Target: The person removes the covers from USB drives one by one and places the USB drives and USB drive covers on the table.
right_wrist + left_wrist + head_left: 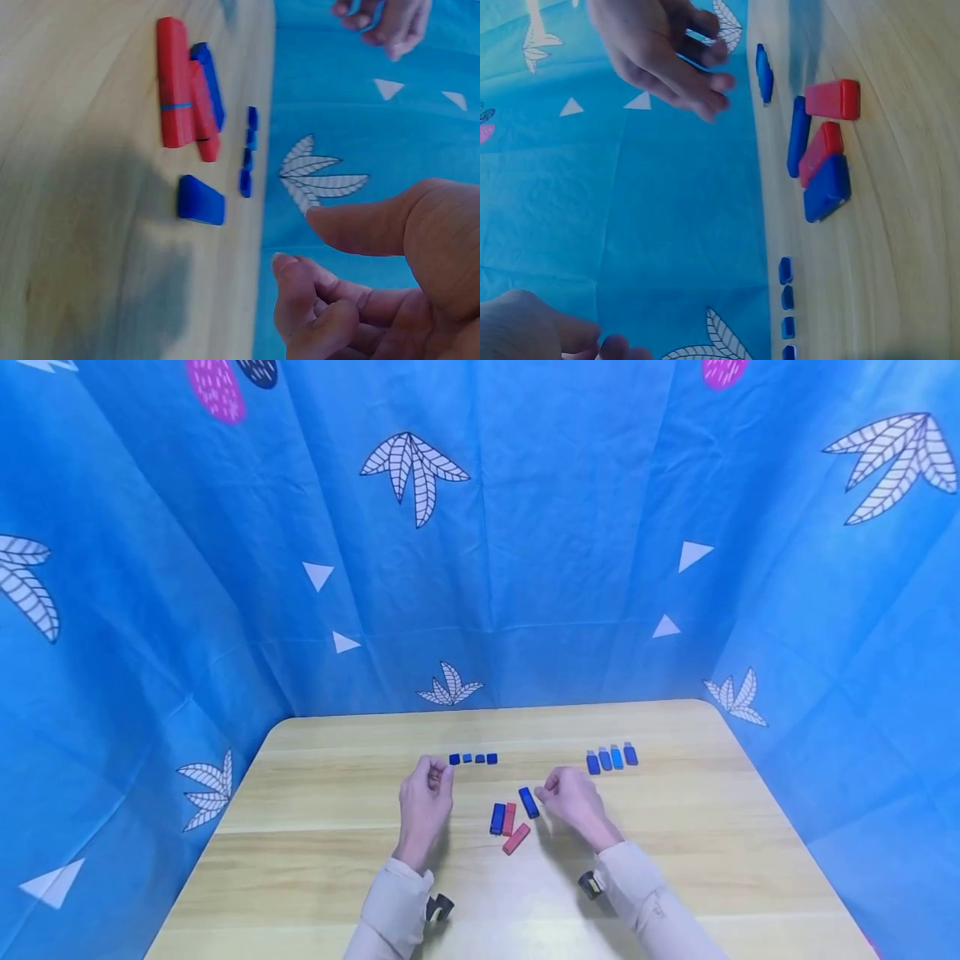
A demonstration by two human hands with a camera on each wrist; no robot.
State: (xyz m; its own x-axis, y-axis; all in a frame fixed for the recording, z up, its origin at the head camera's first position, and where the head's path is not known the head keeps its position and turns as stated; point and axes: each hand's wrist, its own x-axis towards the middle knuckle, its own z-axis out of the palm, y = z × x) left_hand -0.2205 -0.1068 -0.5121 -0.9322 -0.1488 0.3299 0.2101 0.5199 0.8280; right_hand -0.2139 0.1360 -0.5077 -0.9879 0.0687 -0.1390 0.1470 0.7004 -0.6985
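Seen from the head camera, a person's two hands hovered over a wooden table (315, 827) ringed by a blue patterned curtain (525, 568). The left hand (425, 800) had its fingers curled inward near a row of four small blue caps (472, 758); whether it pinched anything could not be told from here. The right hand (573, 802) was loosely curled and held nothing, its fingertips just beside a dark blue stick (528, 802). Between the hands lay a second blue stick (497, 818), a red stick (509, 818) touching it, and another red stick (516, 838) just below. Four blue capless drives (611, 757) stood in a row well to the right.

In the left wrist view, the right hand (664, 52) hung above the table edge with fingers bent and free of any object. Below it lay the cluster of red and blue pieces, the nearest blue stick (826, 187) beside a red one (819, 150), with the caps (786, 307) lined along the edge.

In the right wrist view, the right hand (375, 277) showed thumb and curled fingers apart, gripping nothing. The far left hand (386, 22) appeared to pinch a small blue piece (365, 9). The lone blue stick (201, 200) lay apart from the red pair (180, 82).
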